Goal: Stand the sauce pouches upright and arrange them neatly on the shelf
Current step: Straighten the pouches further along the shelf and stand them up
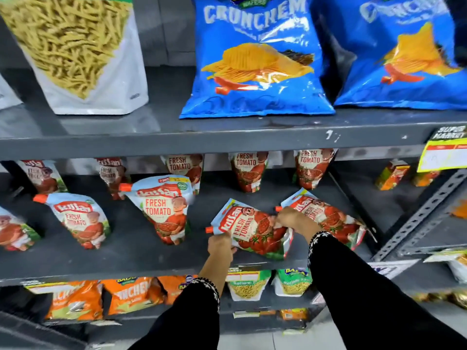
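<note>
1. As we look down at the dark grey metal middle shelf (141, 251), our left hand (220, 245) and right hand (293, 219) meet on one tilted red-and-white plastic tomato sauce pouch (255, 233) near the shelf's front edge.
2. Our left grip is clenched on the lower edge of this pouch, just below its orange spout (209, 229); our right grip is clenched on its upper right side. Both black sleeves (353, 286) carry white embroidered cuffs.
3. A second pouch of the same kind (328, 218) lies slanted just behind our right hand, touching the held one or nearly so; we cannot tell which.
4. Left of the held pouch, well apart from it, three like pouches stand in the front row: one upright at centre (164, 210), one leaning further left (80, 221), one cut by the frame edge (15, 233).
5. Five more pouches (249, 173) stand along the back of the shelf.
6. On the upper shelf (227, 140) stand two blue crisp bags (255, 59) and a white bag of yellow sticks (75, 51).
7. Below, orange snack bags (131, 295) fill the lower shelf.
</note>
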Demonstrator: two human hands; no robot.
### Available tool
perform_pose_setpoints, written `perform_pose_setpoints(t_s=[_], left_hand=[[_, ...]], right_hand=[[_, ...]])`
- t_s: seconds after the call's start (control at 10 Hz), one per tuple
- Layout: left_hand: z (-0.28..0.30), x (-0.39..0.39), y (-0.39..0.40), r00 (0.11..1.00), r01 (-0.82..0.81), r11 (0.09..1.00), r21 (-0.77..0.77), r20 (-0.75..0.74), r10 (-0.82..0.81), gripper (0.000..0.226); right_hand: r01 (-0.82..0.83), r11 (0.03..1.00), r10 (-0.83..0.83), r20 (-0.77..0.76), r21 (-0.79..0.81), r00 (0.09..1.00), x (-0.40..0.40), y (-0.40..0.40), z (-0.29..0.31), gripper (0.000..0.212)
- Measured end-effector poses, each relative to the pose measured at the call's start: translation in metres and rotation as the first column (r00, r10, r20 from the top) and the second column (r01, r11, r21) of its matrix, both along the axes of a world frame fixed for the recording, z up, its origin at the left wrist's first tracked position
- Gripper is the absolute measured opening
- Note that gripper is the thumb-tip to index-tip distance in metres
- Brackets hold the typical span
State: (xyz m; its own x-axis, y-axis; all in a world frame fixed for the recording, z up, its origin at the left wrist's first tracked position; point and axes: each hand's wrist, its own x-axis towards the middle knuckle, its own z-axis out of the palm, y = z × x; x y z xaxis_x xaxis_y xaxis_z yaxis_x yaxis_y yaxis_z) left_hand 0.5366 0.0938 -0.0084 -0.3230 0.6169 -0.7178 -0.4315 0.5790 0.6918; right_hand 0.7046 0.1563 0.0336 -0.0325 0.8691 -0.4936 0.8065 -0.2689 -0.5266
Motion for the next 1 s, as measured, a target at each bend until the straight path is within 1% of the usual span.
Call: perform_pose_setpoints(t_s=[0.1, 0.2, 0.3, 0.4, 0.5, 0.6, 0.7, 0.8, 0.9, 1.0], left_hand=[[-0.006, 0.007, 0.005, 0.96, -0.055, 0.996, -0.068, -0.279, 0.034, 0.03], [0.012, 0.023, 0.004, 0.798, -0.05, 0.998, -0.035, -0.603, 0.019, 0.027], [0.034, 0.029, 0.007, 0.644, -0.012, 0.974, 0.228, -0.743, 0.182, 0.016], [0.05, 0.025, 0.01, 0.55, 0.127, 0.891, 0.435, -0.779, 0.302, 0.011], [0.057, 0.02, 0.013, 0.583, 0.183, 0.846, 0.5, -0.749, 0.316, 0.024], [0.049, 0.024, 0.009, 0.594, 0.187, 0.87, 0.456, -0.758, 0.269, 0.011], [0.04, 0.04, 0.007, 0.696, -0.068, 0.915, 0.398, -0.638, 0.33, 0.017], [0.019, 0.072, 0.006, 0.839, -0.264, 0.943, 0.204, -0.434, 0.329, 0.029], [0.011, 0.114, 0.006, 0.992, -0.121, 0.992, 0.027, 0.026, 0.121, 0.022], [0.015, 0.151, 0.016, 0.965, 0.126, 0.992, 0.031, 0.227, -0.129, 0.039]], right_hand=[[0.112, 0.988, -0.127, -0.14, -0.11, 0.982, 0.011, 0.009, -0.008, 0.026], [0.199, 0.963, -0.26, -0.432, -0.182, 0.864, 0.025, 0.008, -0.02, 0.023], [0.335, 0.925, -0.357, -0.707, -0.177, 0.611, 0.028, -0.004, -0.029, 0.022], [0.358, 0.927, -0.263, -0.879, -0.115, 0.399, 0.022, -0.011, -0.032, 0.028], [0.341, 0.94, -0.164, -0.889, -0.009, 0.428, 0.016, -0.015, -0.03, 0.031], [0.329, 0.943, -0.178, -0.765, 0.047, 0.619, 0.025, -0.014, -0.032, 0.035], [0.315, 0.931, -0.119, -0.665, 0.184, 0.738, 0.045, -0.004, -0.024, 0.034], [0.431, 0.822, -0.165, -0.569, 0.371, 0.805, 0.073, 0.008, -0.004, 0.032], [0.272, 0.859, -0.261, -0.085, 0.434, 0.962, 0.118, 0.027, 0.002, 0.035], [0.197, 0.966, -0.226, 0.173, 0.169, 0.959, 0.146, 0.03, -0.002, 0.042]])
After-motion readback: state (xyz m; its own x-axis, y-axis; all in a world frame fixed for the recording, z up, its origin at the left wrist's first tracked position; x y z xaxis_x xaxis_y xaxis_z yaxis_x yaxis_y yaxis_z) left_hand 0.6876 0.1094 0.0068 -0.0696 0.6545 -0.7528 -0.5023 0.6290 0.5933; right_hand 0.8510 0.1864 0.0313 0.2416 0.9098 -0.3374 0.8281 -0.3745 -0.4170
